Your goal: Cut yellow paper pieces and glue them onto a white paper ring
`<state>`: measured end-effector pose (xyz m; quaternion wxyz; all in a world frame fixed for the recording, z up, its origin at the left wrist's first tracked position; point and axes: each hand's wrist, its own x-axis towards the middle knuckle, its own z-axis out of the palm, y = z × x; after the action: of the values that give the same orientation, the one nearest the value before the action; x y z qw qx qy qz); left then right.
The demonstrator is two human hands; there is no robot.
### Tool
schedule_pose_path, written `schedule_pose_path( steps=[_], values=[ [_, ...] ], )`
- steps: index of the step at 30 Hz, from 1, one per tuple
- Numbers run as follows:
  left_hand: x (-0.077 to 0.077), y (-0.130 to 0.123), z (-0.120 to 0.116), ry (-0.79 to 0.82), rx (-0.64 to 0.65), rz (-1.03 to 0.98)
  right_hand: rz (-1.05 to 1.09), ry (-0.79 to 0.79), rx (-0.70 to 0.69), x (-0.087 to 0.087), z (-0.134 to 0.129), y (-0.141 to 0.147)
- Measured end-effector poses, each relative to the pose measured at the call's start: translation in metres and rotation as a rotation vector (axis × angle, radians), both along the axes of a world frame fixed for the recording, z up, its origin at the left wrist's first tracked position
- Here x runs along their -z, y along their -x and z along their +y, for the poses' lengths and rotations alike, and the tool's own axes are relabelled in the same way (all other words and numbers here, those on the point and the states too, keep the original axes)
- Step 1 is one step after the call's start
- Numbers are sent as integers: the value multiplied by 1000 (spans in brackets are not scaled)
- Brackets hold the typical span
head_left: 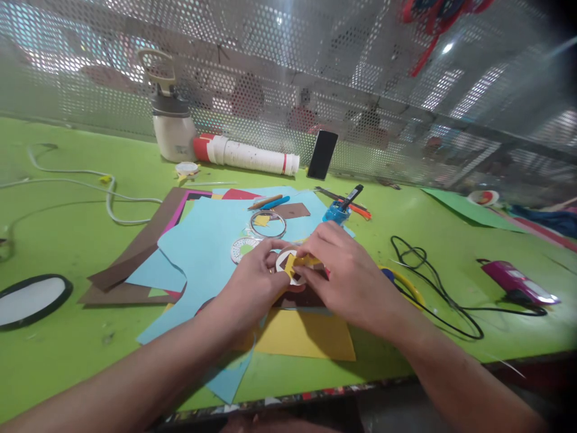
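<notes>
My left hand is closed around the edge of a small white disc with a dark brown patch on its face. A yellow paper piece lies over the brown patch. My right hand pinches a yellow paper strip against the disc; its fingertips hide part of both. Beneath the hands are dark brown paper, a yellow sheet and a large light blue sheet. Just beyond sit a clear tape roll and a white patterned ring, partly covered by my left hand.
A blue pot holding a black marker stands behind my right hand. Farther back are stacked paper cups, a jug and a propped phone. A black cable and purple device lie right; brown paper lies left.
</notes>
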<state>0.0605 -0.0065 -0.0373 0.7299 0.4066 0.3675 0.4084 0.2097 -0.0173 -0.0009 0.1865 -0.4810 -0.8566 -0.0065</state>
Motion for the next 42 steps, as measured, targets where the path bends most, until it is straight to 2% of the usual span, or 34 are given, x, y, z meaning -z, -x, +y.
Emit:
schedule_pose_path(
  steps=[9,21,31,35,39,42],
  values=[
    [4,0,0,-79,-53,68,-120,-38,118,6,-2,9],
    [5,-1,0,-95,-54,95,53,40,96,7,1,10],
    [-1,-2,-3,-58,-52,61,132,53,81,8,0,10],
    [-2,-1,-3,7,-51,53,299,119,89,0,0,8],
    [-4,-1,-2,56,-64,22,596,246,126,-12,6,-6],
    [-7,-2,-2,81,-85,29,841,366,136,-13,12,-19]
  ],
)
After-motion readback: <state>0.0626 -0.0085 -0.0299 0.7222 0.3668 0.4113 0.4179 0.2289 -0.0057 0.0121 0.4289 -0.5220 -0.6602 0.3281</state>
